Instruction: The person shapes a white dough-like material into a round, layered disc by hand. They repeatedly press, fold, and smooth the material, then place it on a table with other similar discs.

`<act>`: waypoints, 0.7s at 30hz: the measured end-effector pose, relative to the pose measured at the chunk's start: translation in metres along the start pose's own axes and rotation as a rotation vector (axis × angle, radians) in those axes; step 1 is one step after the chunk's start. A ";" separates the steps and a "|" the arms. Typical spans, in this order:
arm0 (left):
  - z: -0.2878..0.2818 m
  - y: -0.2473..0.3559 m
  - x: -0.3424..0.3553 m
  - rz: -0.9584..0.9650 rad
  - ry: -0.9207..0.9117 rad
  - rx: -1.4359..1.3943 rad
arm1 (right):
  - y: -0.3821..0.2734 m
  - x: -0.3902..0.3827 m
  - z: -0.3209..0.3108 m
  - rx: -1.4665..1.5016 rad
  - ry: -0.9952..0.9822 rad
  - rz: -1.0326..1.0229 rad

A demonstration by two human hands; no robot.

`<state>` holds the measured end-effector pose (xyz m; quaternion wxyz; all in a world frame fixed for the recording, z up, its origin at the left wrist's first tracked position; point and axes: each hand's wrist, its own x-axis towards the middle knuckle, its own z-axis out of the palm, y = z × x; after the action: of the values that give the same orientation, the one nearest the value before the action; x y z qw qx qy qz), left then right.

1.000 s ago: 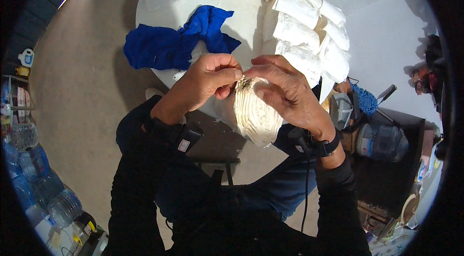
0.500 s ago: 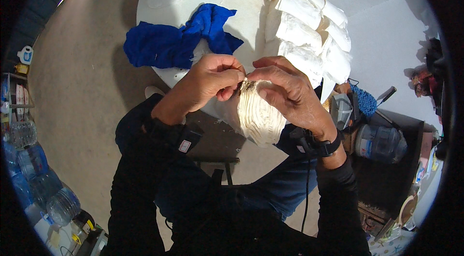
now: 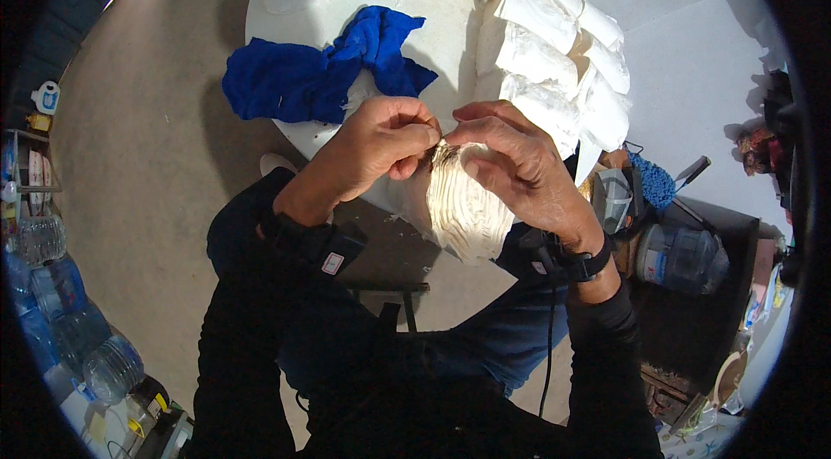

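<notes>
A thick white stack of thin, rippled layers [image 3: 466, 210] stands over the table's near edge, close to my knees, with dark marks at its upper left corner. Thumb and forefinger of my left hand [image 3: 389, 140] are pinched together at that corner; whatever lies between them is too small to make out. From the right, my right hand [image 3: 519, 160] arches over the top of the stack. Its forefinger tip is at the same corner, while the thumb stays apart from the fingers, along the stack's upper side.
On the round white table [image 3: 446, 35], a crumpled blue cloth [image 3: 299, 82] lies beyond my left hand. Several white wrapped packs [image 3: 532, 56] are piled at the right. Large clear water bottles [image 3: 679, 258] stand in clutter to the right, and more plastic bottles [image 3: 82, 329] line the left side.
Almost nothing differs. My left hand has shifted very slightly; the right hand and the stack keep their places.
</notes>
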<state>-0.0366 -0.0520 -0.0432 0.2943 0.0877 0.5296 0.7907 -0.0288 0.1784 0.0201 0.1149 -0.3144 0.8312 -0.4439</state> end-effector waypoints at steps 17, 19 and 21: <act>0.006 0.000 0.003 0.053 -0.024 0.086 | 0.000 0.000 0.000 -0.008 -0.019 0.001; 0.005 0.001 0.001 0.057 -0.003 0.093 | 0.000 0.000 0.000 -0.009 -0.022 0.032; 0.004 0.001 0.000 0.073 0.010 0.087 | 0.001 -0.001 0.000 0.007 -0.017 0.028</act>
<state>-0.0355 -0.0492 -0.0403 0.2587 0.1155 0.5613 0.7776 -0.0286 0.1795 0.0198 0.1294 -0.3060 0.8331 -0.4422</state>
